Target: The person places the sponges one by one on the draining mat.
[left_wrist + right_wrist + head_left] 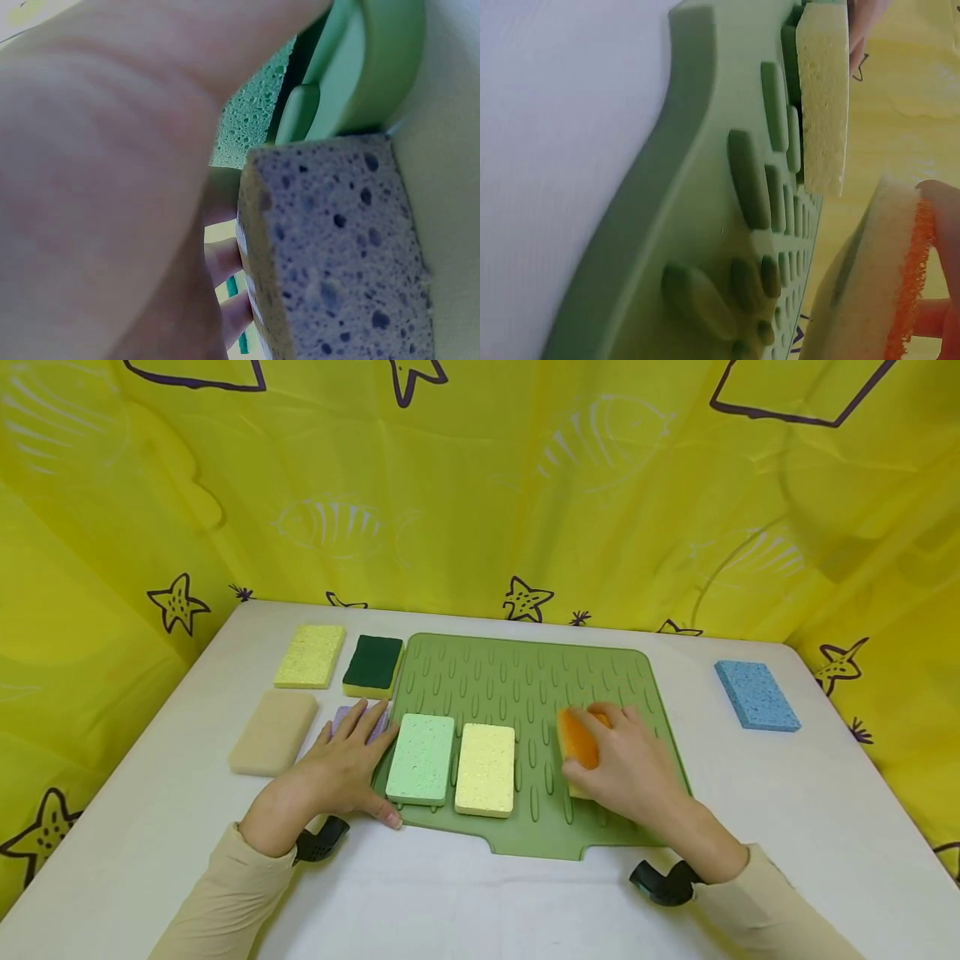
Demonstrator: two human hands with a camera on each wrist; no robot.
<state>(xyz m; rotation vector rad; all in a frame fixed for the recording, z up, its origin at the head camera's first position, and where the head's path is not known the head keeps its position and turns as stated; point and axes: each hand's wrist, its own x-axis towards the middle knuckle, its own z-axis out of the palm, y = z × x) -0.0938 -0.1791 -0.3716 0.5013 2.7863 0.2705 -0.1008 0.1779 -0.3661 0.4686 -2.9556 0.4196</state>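
Observation:
My right hand (633, 764) grips an orange-topped sponge (581, 739) over the right half of the green ribbed mat (600, 672). In the right wrist view that sponge (877, 277) shows a pale body under its rough orange layer and is tilted close above the mat. Spread across the mat's left edge, my left hand (333, 777) has its fingers resting over a purple sponge (378, 720) and its thumb by the mat's front corner. The purple sponge (337, 247) is partly hidden by this hand. A mint green sponge (422, 760) and a pale yellow sponge (485, 770) lie side by side on the mat.
Left of the mat lie a yellow sponge (310, 657), a green-and-yellow scouring sponge (373, 664) and a beige sponge (273, 732). A blue sponge (757, 695) lies on the white table (450, 910) at the right. A yellow curtain (480, 485) encloses the table's back and sides.

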